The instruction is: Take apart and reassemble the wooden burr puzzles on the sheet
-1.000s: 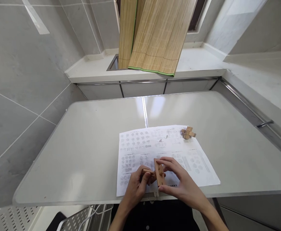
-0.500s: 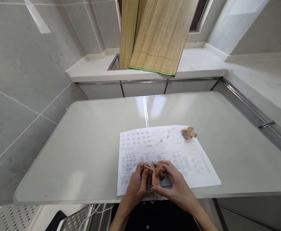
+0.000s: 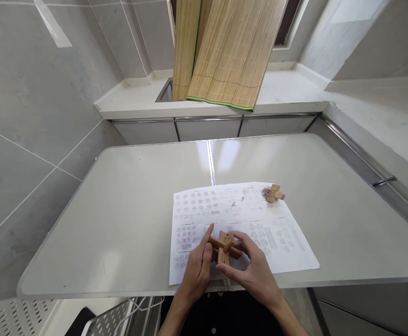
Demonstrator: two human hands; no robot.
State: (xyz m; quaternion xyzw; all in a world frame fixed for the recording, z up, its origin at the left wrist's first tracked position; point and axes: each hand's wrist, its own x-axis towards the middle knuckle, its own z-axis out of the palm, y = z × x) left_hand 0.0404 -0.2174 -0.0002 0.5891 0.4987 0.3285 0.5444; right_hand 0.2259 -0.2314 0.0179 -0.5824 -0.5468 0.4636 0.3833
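Observation:
A partly interlocked wooden burr puzzle (image 3: 224, 249), made of crossed light-brown bars, is held between both hands just above the near edge of a printed sheet (image 3: 197, 205). My right hand (image 3: 254, 268) grips it from the right, thumb at the near end of the upright bar and fingers at the far side. My left hand (image 3: 197, 270) is against its left side, with the index finger stretched straight and the thumb beside the end of the cross bar. The left hand's other fingers are mostly hidden. Small line drawings cover the sheet.
Another assembled wooden puzzle (image 3: 273, 193) sits on the sheet's far right corner. The pale folding table (image 3: 120, 200) has a central seam. Beyond it are a counter (image 3: 134, 100) and a hanging bamboo blind (image 3: 231, 56). A white perforated basket (image 3: 18, 312) and cables are at lower left.
My left index finger has straightened from its curl around the bar. The cross bar now reaches farther out on the puzzle's right side, and the puzzle has turned slightly.

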